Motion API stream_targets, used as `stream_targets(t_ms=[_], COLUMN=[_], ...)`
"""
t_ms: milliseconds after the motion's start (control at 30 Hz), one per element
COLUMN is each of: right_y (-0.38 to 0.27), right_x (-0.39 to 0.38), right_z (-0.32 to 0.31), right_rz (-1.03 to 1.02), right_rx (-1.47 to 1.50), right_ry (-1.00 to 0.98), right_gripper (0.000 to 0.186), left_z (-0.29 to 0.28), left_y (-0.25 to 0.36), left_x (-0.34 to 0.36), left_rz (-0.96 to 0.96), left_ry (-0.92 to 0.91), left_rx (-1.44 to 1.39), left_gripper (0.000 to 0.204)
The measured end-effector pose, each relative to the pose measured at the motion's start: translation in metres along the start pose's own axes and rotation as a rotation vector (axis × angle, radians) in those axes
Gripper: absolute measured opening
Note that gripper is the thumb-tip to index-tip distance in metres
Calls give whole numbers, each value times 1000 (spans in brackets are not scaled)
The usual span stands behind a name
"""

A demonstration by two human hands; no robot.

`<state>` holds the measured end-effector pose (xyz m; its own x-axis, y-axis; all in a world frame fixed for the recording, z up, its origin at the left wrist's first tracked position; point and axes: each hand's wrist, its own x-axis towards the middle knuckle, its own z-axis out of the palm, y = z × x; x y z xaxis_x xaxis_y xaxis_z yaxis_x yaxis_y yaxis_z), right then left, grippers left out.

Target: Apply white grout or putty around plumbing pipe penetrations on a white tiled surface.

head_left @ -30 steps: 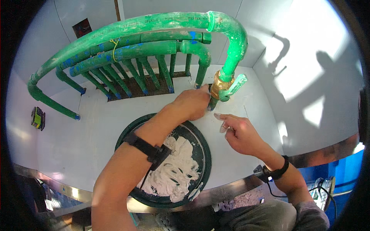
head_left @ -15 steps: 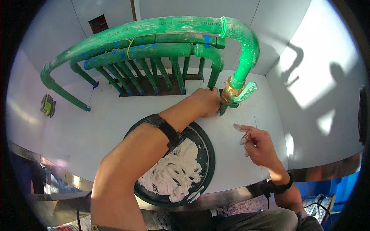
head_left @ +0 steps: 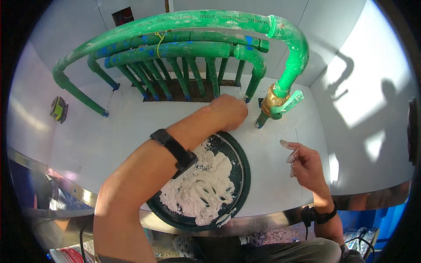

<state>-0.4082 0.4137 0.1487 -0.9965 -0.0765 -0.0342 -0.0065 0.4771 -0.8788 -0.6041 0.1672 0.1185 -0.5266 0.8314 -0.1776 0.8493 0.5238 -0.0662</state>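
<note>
left hand off brass valve, apparently drawn leftward

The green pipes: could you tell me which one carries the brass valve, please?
The thickest green pipe, which arches over the others and drops at the right, carries the brass valve with a green handle. The thinner pipes behind run down without any fitting.

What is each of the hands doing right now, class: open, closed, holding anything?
Left hand: curled closed, knuckles up, near the base of a green pipe; whether it holds anything cannot be told.
Right hand: open, empty, fingers smeared white.
</note>
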Motion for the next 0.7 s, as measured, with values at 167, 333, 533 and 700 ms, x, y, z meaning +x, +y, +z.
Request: stream_targets(t_ms=[167, 333, 533, 700], right_y=[7, 13, 18, 12], right_x=[2, 8, 10, 29], right_z=[-2, -1, -5, -30], right_rz=[46, 20, 14, -15], right_rx=[115, 102, 86, -15], right_ry=[37, 39, 42, 73], right_gripper=[16, 20, 25, 22], left_z=[-1, 2, 3, 26], left_y=[-15, -14, -23, -29], left_x=[2, 18, 29, 37], left_rz=[-360, -400, -335, -319], left_ry=[261, 354, 268, 357], left_rx=[-624, -1316, -1289, -1030], left_gripper=[25, 63, 81, 80])
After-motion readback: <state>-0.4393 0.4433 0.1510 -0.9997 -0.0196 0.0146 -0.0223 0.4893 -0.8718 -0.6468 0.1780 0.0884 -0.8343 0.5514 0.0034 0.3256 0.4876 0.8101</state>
